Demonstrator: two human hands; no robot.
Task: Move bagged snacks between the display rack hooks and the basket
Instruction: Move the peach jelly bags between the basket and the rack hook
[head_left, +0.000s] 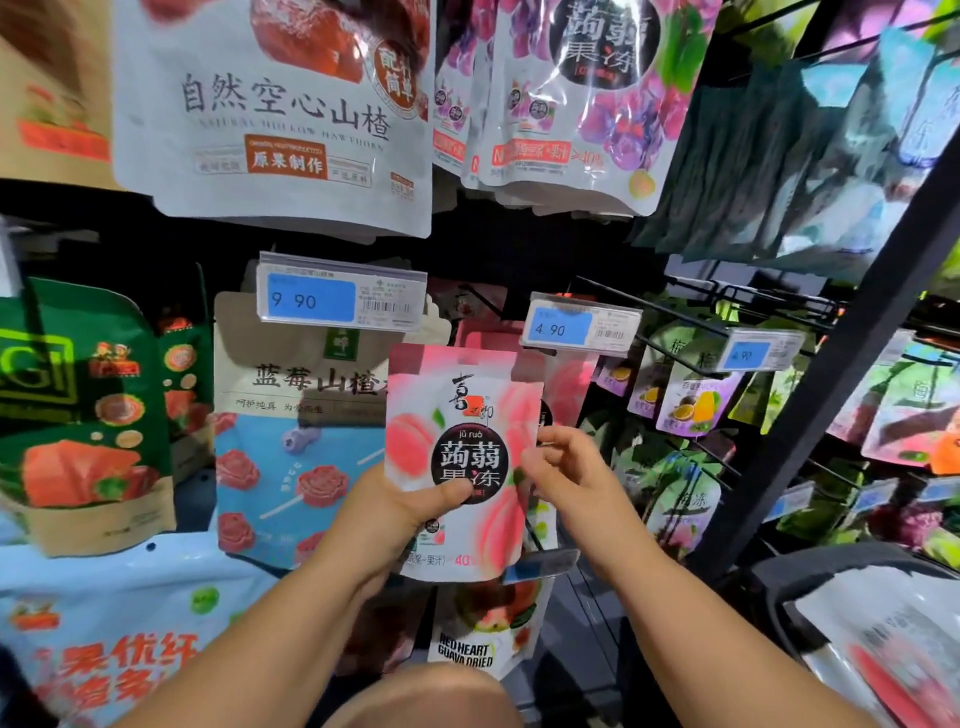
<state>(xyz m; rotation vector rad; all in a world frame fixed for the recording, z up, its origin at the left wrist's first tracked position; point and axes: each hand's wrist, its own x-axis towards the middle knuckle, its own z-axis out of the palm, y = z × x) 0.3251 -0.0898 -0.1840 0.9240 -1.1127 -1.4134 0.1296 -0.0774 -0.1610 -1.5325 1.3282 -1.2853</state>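
Observation:
A pink peach konjac jelly bag (462, 415) is held upright in front of the display rack, just below the 4.90 price tag (558, 328). My left hand (410, 504) grips its lower left part, thumb across the black round label. My right hand (566, 467) pinches the bag's right edge with curled fingers. More pink bags of the same kind (566, 384) hang on the hook behind it. The basket (841, 577) shows at the lower right with a dark rim and white bags inside.
A blue blueberry hawthorn bag (291, 441) hangs to the left under a 9.90 tag (311, 300). A large white hawthorn bag (280, 114) and purple jelly bags (587, 98) hang above. A black rack post (831, 374) slants on the right. A guava bag (483, 639) hangs below.

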